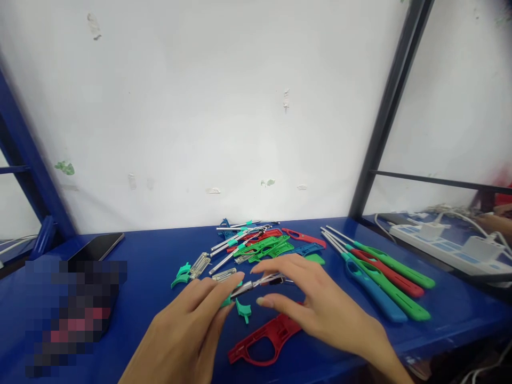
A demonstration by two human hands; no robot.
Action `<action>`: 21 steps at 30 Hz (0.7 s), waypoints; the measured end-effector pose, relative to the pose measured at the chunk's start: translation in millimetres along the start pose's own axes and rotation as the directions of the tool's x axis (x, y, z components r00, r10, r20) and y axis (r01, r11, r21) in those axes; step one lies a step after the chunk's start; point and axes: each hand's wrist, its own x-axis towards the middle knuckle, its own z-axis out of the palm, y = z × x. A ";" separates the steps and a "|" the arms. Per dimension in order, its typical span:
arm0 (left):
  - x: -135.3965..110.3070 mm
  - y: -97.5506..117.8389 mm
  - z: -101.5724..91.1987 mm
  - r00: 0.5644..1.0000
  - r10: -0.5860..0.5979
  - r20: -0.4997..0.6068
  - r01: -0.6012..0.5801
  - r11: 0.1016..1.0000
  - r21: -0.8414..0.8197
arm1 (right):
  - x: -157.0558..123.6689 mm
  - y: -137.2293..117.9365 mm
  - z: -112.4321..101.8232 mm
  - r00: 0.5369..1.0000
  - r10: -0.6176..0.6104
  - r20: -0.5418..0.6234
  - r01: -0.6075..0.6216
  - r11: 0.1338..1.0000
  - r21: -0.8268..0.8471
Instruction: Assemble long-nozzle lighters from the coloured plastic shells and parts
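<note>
My left hand and my right hand meet over the blue table. Together they pinch a thin metal lighter tube with a teal end, held level between the fingertips of both hands. A loose teal trigger piece lies just below the tube. A red plastic handle shell lies flat under my right wrist. Behind the hands sits a heap of green, red and blue shells and metal tubes.
Several finished long-nosed lighters in green, red and blue lie in a row at the right. A teal-tipped clear part lies at left. A dark phone rests far left. A white power strip and another person's hand are beyond the black post.
</note>
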 end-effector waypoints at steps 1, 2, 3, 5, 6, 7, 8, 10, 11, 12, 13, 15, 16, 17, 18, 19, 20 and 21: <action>0.6 0.1 -0.8 1.000 0.006 0.022 -0.006 1.000 0.006 | -0.4 2.0 0.7 1.000 0.006 0.000 -0.006 1.000 0.017; 0.9 0.3 -1.3 0.999 0.009 0.043 -0.010 1.000 0.010 | -0.6 3.8 1.7 1.000 0.007 -0.002 -0.007 0.999 0.038; 0.9 0.6 -1.5 0.998 0.007 0.062 -0.008 1.000 0.011 | -0.8 5.3 2.9 1.000 0.006 -0.010 -0.005 0.998 0.064; 0.3 1.8 -1.6 0.996 -0.008 0.089 0.007 1.000 0.010 | -1.2 7.6 5.4 0.999 -0.008 -0.033 0.012 0.994 0.109; -0.2 2.5 -1.6 0.995 -0.017 0.095 0.016 1.000 0.013 | -1.6 8.5 6.4 0.999 -0.016 -0.040 0.021 0.992 0.121; -0.6 3.4 -1.8 0.994 -0.024 0.105 0.022 1.000 0.018 | -2.2 9.3 7.3 0.999 -0.023 -0.042 0.028 0.992 0.125; -0.9 4.3 -2.2 0.993 -0.025 0.117 0.023 1.000 0.021 | -2.9 10.0 8.0 0.999 -0.030 -0.040 0.035 0.992 0.122; -0.8 5.7 -3.5 0.988 -0.027 0.152 0.023 0.999 0.027 | -4.3 11.3 8.7 0.999 -0.037 -0.031 0.040 0.993 0.113; -0.6 6.2 -4.3 0.987 -0.029 0.161 0.025 0.999 0.026 | -4.9 11.8 8.8 0.999 -0.036 -0.025 0.039 0.993 0.111; -0.6 6.4 -5.0 0.985 -0.031 0.170 0.028 0.999 0.020 | -5.5 12.3 8.8 0.999 -0.035 -0.018 0.037 0.993 0.112; -0.9 6.3 -5.5 0.984 -0.033 0.175 0.032 0.999 0.010 | -5.9 12.8 8.7 0.999 -0.032 -0.012 0.034 0.993 0.114; -3.9 5.5 -5.2 0.983 -0.037 0.179 0.042 0.999 -0.023 | -6.9 13.6 8.7 1.000 -0.024 0.003 0.024 0.993 0.118; -7.0 4.8 -4.3 0.983 -0.037 0.180 0.046 0.998 -0.044 | -7.4 13.9 9.0 1.000 -0.021 0.015 0.019 0.993 0.120; -11.5 4.0 -2.9 0.982 -0.039 0.182 0.051 0.997 -0.064 | -8.0 14.2 9.4 0.999 -0.019 0.031 0.015 0.992 0.124; -17.1 3.2 -1.1 0.982 -0.042 0.185 0.058 0.995 -0.082 | -8.8 14.2 10.1 0.998 -0.019 0.055 0.012 0.991 0.132; -23.8 2.3 1.0 0.984 -0.037 0.176 0.056 0.993 -0.100 | -9.5 14.2 11.0 0.996 -0.021 0.083 0.009 0.990 0.143; -31.3 1.5 3.4 0.981 -0.042 0.192 0.064 0.992 -0.108 | -10.3 14.1 12.1 0.993 -0.025 0.117 0.007 0.988 0.152; -39.1 0.8 5.9 0.979 -0.039 0.199 0.063 0.992 -0.113 | -11.0 13.9 13.2 0.988 -0.032 0.151 0.008 0.987 0.161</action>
